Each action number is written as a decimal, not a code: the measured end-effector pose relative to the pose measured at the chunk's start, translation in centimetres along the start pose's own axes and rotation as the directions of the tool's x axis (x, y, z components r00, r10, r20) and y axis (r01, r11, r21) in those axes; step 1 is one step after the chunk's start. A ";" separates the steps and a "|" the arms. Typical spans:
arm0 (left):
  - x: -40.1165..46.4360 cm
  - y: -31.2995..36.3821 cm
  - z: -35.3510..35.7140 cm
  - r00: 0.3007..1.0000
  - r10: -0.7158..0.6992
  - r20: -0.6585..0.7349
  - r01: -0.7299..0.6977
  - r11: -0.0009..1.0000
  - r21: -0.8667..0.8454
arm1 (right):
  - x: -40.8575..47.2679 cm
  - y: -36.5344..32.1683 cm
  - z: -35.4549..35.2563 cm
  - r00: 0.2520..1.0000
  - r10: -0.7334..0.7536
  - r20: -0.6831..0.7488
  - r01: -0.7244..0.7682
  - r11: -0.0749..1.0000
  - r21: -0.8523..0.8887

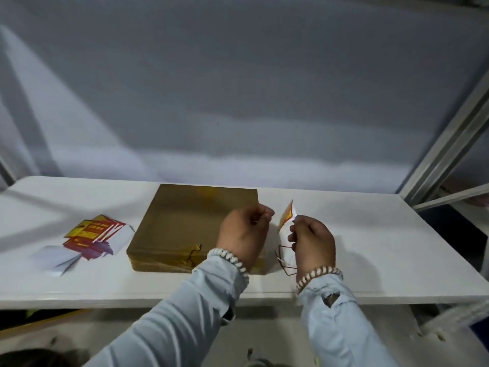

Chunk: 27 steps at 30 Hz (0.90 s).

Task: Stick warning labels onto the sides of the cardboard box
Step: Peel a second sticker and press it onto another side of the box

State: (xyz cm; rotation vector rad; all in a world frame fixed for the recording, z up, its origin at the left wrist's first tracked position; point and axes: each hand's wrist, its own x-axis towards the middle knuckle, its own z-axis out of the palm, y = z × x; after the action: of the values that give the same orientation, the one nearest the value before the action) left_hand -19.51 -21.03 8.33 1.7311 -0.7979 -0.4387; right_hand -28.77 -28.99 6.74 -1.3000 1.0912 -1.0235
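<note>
A: Count?
B: One flat cardboard box (190, 223) at table (370, 247) centre; one label stack (94, 234) left, apart.
A: Hands?
B: Right hand (313, 246) pinches one warning label (287, 215) beside the box's right edge; left hand (244, 233) loosely curled, fingertips together, over the box.

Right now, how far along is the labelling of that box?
Early, it seems. The cardboard box lies flat on the white table; its near side shows no clear label, and a faint yellow patch near its far edge is too blurred to call. In hand: the right hand pinches one label, the left hand beside it. Left: sticking it on, plus the label pile.
</note>
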 end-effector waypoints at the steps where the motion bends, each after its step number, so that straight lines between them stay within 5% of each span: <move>1: -0.1 0.5 -0.3 1.000 0.011 -0.001 -0.011 1.000 0.000 | 0.0 -0.3 0.1 0.999 -0.032 0.021 0.033 0.999 -0.030; 12: -1.5 0.5 -2.0 0.995 -0.064 -0.073 0.063 0.998 -0.016 | -2.0 -0.4 2.4 0.958 -0.136 0.253 0.168 0.979 -0.111; 18: -1.3 -0.2 -2.7 0.962 -0.268 -0.048 0.245 0.930 -0.275 | -2.1 0.1 2.7 0.940 -0.107 0.323 0.149 0.983 -0.109; 27: -0.6 -1.7 -4.8 0.904 -0.427 -0.036 0.395 0.863 -0.316 | -1.6 0.7 2.4 0.957 -0.025 0.289 0.085 0.977 -0.196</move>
State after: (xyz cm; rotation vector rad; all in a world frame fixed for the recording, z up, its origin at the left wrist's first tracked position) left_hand -16.32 -16.99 8.12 1.6134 -0.2565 -0.7142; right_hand -26.77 -26.95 6.01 -1.5992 0.9610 -0.7458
